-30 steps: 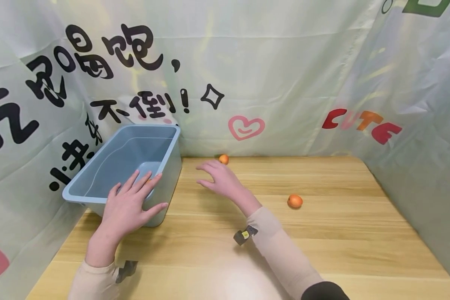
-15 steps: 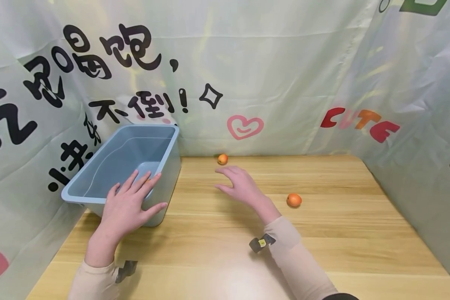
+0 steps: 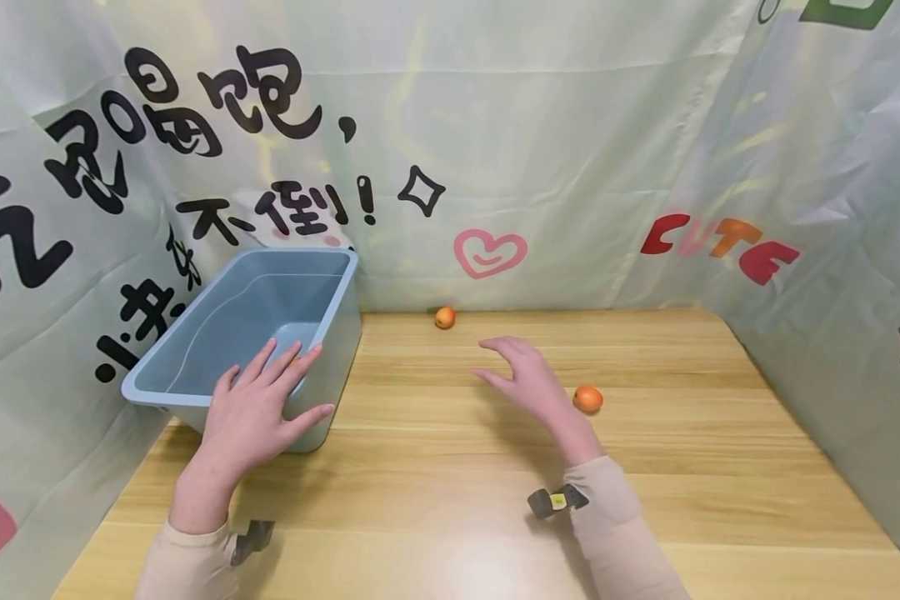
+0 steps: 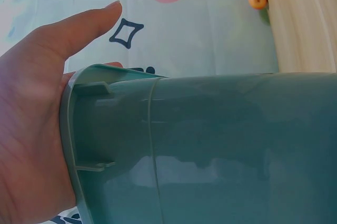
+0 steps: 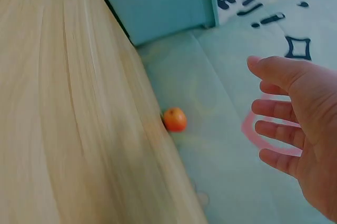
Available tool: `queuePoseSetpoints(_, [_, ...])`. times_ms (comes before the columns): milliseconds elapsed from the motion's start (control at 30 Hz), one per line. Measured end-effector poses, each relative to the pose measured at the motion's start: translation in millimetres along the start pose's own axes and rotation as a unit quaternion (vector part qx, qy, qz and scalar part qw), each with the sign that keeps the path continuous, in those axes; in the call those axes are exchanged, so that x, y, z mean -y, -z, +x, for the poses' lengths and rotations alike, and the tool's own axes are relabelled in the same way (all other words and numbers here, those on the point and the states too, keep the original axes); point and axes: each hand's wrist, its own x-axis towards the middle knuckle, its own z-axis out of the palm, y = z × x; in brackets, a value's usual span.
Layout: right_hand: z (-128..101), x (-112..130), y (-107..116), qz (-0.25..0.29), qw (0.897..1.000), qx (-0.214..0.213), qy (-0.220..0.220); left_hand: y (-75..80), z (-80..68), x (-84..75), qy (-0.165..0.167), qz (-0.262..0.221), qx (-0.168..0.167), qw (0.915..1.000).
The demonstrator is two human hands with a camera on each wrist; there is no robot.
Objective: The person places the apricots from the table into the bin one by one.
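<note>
A light blue plastic bin (image 3: 337, 350) stands at the left of the wooden table. My left hand (image 3: 249, 417) rests on its near rim with straight, spread fingers; the left wrist view shows the palm against the rim of the bin (image 4: 210, 140). Over the middle of the table is my right hand (image 3: 528, 379), holding nothing, its fingers loosely bent and thumb apart. Just right of that hand lies one small orange fruit (image 3: 588, 399). A second small orange fruit (image 3: 445, 317) sits at the table's back edge, and shows in the right wrist view as the orange fruit (image 5: 175, 119).
A printed cloth (image 3: 570, 150) with black characters, a pink heart and coloured letters hangs behind the wooden table (image 3: 420, 517) and along both sides. The bin's far end stands close to the cloth.
My right hand has moved right across the table, away from the bin and past the back fruit, towards the right-hand fruit. The left hand stays on the bin's rim.
</note>
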Motion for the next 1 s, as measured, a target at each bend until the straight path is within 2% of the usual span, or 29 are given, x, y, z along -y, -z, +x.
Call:
queuePoseSetpoints(633, [-45,-50,40,0.009,0.991,-0.015,-0.130,-0.1,0.1,-0.5,0.002,0.001,0.003,1.0000])
queuePoseSetpoints(1000, [-65,-82,49,0.037,0.985,0.019,-0.168,0.5,-1.4,0.2,0.003,0.002,0.010,0.9999])
